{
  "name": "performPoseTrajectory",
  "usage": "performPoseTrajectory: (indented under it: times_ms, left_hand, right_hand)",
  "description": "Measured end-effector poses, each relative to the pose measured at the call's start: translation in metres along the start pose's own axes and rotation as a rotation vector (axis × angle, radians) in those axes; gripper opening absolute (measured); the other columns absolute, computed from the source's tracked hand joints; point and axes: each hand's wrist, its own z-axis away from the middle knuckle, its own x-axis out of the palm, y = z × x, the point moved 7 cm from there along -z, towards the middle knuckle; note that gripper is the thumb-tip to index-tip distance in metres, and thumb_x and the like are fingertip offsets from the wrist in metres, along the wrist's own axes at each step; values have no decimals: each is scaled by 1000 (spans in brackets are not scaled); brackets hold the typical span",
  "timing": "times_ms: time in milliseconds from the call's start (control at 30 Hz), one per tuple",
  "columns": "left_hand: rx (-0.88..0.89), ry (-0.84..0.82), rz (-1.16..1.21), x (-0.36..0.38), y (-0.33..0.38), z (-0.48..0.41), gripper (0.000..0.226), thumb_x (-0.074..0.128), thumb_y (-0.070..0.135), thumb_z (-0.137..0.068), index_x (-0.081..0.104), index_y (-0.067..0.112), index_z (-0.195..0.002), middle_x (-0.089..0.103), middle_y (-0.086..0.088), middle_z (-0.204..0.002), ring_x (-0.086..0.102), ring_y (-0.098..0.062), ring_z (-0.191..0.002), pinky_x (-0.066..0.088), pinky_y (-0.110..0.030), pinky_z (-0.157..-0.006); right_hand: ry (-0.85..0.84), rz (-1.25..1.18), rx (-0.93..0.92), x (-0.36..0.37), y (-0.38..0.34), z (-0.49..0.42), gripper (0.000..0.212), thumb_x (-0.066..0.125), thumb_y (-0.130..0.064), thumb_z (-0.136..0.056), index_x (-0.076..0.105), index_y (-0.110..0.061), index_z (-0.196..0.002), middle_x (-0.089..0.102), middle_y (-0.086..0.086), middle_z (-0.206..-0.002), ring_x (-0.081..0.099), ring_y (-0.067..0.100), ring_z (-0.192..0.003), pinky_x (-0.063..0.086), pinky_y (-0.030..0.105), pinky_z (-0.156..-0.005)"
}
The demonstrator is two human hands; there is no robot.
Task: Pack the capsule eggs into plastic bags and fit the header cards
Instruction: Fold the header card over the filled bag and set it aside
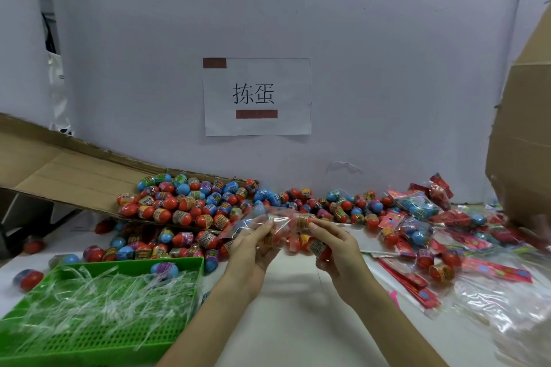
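Pale grey-blue wall backs a white table (pixel 292 307), with a paper sign bearing two printed characters (pixel 257 95) taped above it. Over the table's middle, both hands hold up a clear, crinkled plastic bag (pixel 277 219) with red capsule eggs inside. Glare on the film blurs their labels, and their number cannot be told. The left hand (pixel 253 244) pinches the bag's left side. The right hand (pixel 337 250) curls round its right end and an egg; whether that egg is inside the film is unclear. Loose red and blue capsule eggs (pixel 190 202) heap along the far edge, spilling from a flattened brown cardboard box (pixel 59 170). A green perforated plastic tray (pixel 89 334) at the near left corner is cut off. Red header cards (pixel 411 280) lie near the right edge, blurred.
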Motion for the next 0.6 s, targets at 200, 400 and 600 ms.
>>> performPoseTrajectory:
  times_ms: [200, 400, 600]
  left_hand:
    - [-3, -98, -78, 10, -2, 6, 49, 76, 17, -79, 68, 0, -125, 77, -21, -109, 77, -23, -86, 64, -31, -73]
    - [10, -63, -67, 6, -3, 3, 33, 69, 6, -93, 66, 1, -126, 77, -20, -111, 77, -24, -90, 64, -32, -77]
    - [4, 12, 26, 1, 2, 1, 31, 69, 1, -92, 68, 7, -122, 74, -23, -118, 73, -26, -96, 63, -30, -73]
  right_hand:
    - [51, 77, -91, 0, -5, 2, 12, 82, -23, -84, 81, -21, -95, 76, 10, -89, 52, 17, -62, 38, 24, -44]
    - [91, 245, -234, 4, -12, 5, 11, 79, -17, -88, 77, -16, -99, 74, 7, -93, 60, 13, -72, 42, 11, -47]
    - [58, 216, -167, 6, -9, 5, 10, 78, -21, -89, 77, -18, -99, 74, 9, -93, 60, 14, -64, 42, 21, -42]
